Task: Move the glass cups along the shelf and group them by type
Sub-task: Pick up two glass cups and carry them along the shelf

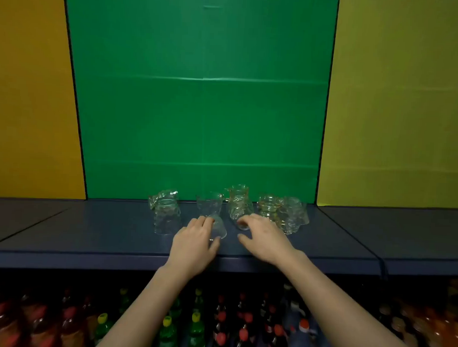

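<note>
Presently, on the blue shelf (91,230): glass cups (167,212) stood in a loose row before the green panel (199,107), bottles (199,325) racked below. Left hand (194,243) had its fingers curled round a waisted glass (213,217), apparently gripping it. Right hand (264,239), fingers spread wide, hovered at a patterned cup (238,204); contact could not be told. Advice: slide each cup upright and low, clear of neighbours, since clear glass chips and tips easily.
</note>
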The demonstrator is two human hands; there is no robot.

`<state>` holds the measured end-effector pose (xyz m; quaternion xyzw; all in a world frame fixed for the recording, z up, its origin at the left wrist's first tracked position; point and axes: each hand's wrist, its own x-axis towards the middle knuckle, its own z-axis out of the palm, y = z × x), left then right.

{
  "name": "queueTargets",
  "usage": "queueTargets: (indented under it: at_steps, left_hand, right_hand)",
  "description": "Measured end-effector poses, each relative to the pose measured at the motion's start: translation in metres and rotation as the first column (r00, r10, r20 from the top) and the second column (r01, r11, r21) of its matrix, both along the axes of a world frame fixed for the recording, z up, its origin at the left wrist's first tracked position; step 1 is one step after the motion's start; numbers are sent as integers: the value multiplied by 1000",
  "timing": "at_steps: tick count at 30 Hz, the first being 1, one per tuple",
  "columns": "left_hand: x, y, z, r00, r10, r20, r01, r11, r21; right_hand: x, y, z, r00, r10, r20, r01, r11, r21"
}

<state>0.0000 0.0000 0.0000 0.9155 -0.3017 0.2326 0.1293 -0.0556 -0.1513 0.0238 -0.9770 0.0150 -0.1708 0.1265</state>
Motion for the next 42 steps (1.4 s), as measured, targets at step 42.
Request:
queueTargets:
  at_steps: [42]
  left_hand:
    - [154,0,-15,918,-308,-251,230,927,-296]
  right_hand:
    - [157,-15,-2,953,-299,53,297,954,40]
